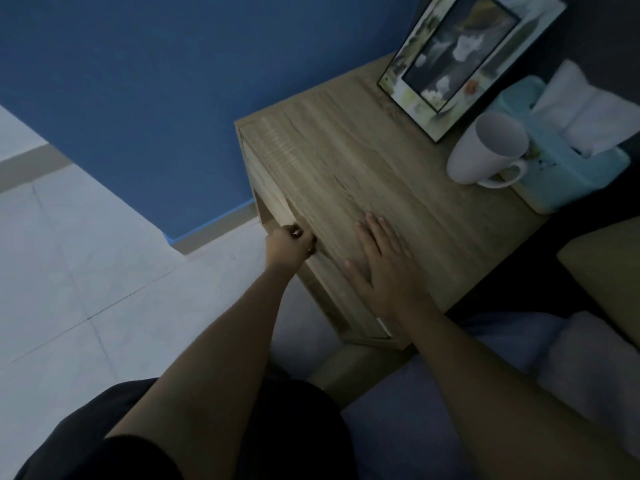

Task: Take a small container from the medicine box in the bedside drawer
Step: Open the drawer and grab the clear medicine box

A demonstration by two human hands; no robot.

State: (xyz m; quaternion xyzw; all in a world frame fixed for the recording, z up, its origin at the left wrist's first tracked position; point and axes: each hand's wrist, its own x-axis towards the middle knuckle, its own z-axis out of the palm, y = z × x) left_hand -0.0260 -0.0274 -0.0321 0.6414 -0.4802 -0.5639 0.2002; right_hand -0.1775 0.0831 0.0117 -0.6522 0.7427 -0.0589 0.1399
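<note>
Now: one hand at the drawer, one flat on the nightstand

Broadly, the blue wall (pixel 138 81) and pale tiled floor (pixel 86 271) fill the left of the view, with the wooden nightstand (pixel 398 202) standing against the wall. Its top is bare across the middle. At the far right edge of it lean a picture frame (pixel 460 60), a white mug (pixel 485 147) tipped toward the camera with nothing visible inside, and a light blue tissue box (pixel 568 174) with white tissue (pixel 581 109) standing out of its top. The mug sits just beside the tissue box, touching or nearly so.

Both bare arms reach forward from the bottom of the frame. The right hand (pixel 384 261) lies palm down on the nightstand top near the front edge, fingers spread and straight, gripping nothing. The left hand (pixel 289 245) is curled closed at the upper edge of the drawer front (pixel 277 202), its fingertips hooked on that edge.

The drawer looks closed or barely out, so the medicine box and the small container are hidden from sight inside.
</note>
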